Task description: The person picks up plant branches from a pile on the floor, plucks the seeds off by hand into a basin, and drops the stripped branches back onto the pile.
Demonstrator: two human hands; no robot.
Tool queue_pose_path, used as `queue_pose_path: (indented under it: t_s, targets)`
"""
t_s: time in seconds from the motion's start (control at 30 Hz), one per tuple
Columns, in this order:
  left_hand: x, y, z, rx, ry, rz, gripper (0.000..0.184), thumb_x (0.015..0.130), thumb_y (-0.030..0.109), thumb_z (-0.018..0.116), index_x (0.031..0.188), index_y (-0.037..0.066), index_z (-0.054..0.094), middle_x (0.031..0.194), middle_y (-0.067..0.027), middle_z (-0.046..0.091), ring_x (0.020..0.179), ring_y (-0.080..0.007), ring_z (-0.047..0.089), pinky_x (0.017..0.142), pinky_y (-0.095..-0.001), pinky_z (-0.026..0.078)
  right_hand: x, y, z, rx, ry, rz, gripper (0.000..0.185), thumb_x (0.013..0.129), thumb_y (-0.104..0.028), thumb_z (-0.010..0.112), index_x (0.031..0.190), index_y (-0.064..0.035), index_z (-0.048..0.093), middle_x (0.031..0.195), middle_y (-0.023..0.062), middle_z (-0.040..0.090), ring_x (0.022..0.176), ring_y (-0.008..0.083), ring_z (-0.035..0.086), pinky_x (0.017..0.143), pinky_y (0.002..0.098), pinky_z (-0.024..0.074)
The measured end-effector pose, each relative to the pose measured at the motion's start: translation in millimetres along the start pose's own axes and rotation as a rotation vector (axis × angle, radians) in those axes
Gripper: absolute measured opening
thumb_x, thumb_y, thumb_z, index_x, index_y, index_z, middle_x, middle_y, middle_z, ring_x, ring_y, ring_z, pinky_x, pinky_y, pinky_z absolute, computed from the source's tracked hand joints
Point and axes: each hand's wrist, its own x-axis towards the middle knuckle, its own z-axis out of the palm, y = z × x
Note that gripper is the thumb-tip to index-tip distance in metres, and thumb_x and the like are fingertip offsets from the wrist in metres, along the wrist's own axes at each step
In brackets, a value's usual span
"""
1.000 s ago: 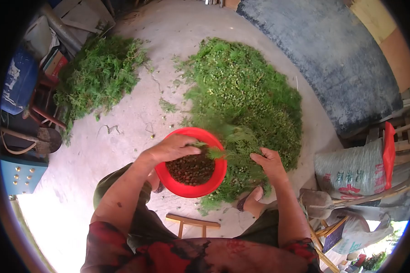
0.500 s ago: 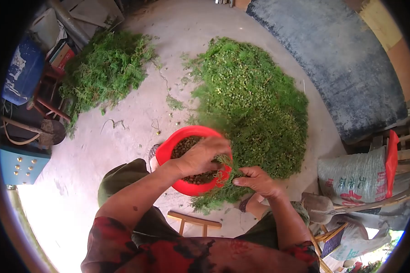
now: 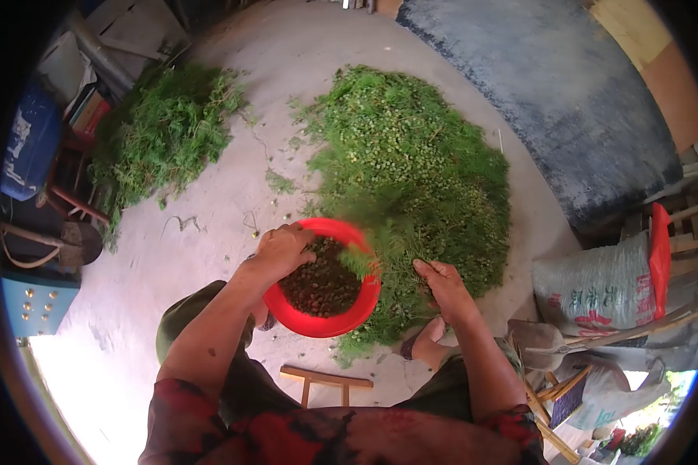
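Note:
A red plastic basin (image 3: 318,325) with many small brown, nut-like pieces (image 3: 322,283) inside sits between the knees. My left hand (image 3: 283,249) is at its upper left rim, fingers curled over the edge and closed on it. On the other side, my right hand (image 3: 444,288) pinches a feathery green sprig (image 3: 395,252), whose leafy end reaches over the basin's right rim and is smeared by motion. Just beyond lies a large heap of green sprigs with small round green fruits (image 3: 411,139).
A second pile of greenery (image 3: 159,128) lies at the left, near a blue barrel (image 3: 32,143). To the right stand a full woven sack (image 3: 593,287) and a shovel (image 3: 537,341). A large dark board (image 3: 551,101) lies at upper right; a wooden stool (image 3: 326,377) is in front.
My left hand has left the basin's inside for its left rim. The sprig in my right hand has swung up from the basin's lower right side. The view has shifted slightly.

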Motion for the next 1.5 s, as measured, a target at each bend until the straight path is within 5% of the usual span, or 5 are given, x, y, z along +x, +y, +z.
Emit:
queue_pose_path:
  t_s: [0.63,0.8,1.03,1.27,1.5]
  targets:
    - [-9,101,-15,-1.310,-0.437,-0.537,0.051,0.080,0.036,0.071,0.119,0.008,0.053,0.091,-0.0024,0.061,0.064,-0.0106,0.057,0.051,-0.0236,0.044,19,49,24,-0.348,-0.493,-0.583,0.029,0.087,-0.025,0.061,0.101,0.0007,0.059,0.075,0.0002,0.058,0.070,0.0069,0.050,0.064,0.0246,0.0431]
    - [4,65,1,-1.736,-0.242,-0.401,0.034,0.085,0.025,0.066,0.114,0.010,0.055,0.099,-0.0048,0.062,0.078,-0.0159,0.061,0.061,-0.0300,0.050,23,20,-11,-0.202,-0.553,-0.252,0.032,0.085,-0.024,0.063,0.107,-0.0019,0.061,0.080,0.0015,0.060,0.069,0.0089,0.055,0.064,0.0253,0.0459]
    - [-15,-77,-129,-2.113,1.149,-0.101,0.080,0.083,0.038,0.066,0.136,-0.004,0.023,0.132,-0.0241,0.042,0.121,-0.0340,0.044,0.104,-0.0414,0.038,102,112,-72,0.234,0.165,-0.086,0.026,0.087,-0.019,0.061,0.107,-0.0022,0.061,0.086,0.0049,0.063,0.068,0.0131,0.058,0.063,0.0271,0.0479]
    - [13,26,-58,-2.063,0.227,-0.336,0.059,0.086,0.039,0.063,0.125,0.002,0.041,0.121,-0.0150,0.049,0.090,-0.0228,0.057,0.072,-0.0310,0.047,169,208,3,-0.035,0.058,0.101,0.035,0.087,-0.013,0.060,0.119,0.0002,0.055,0.105,0.0127,0.062,0.072,0.0165,0.061,0.063,0.0338,0.0513]
    - [30,32,-52,-1.848,0.252,-0.406,0.045,0.082,0.038,0.068,0.109,0.005,0.053,0.104,-0.0121,0.058,0.078,-0.0201,0.060,0.066,-0.0296,0.047,254,248,108,-0.030,0.045,-0.064,0.074,0.077,-0.029,0.069,0.139,-0.0063,0.035,0.124,0.0200,0.054,0.098,0.0277,0.061,0.082,0.0387,0.0489]
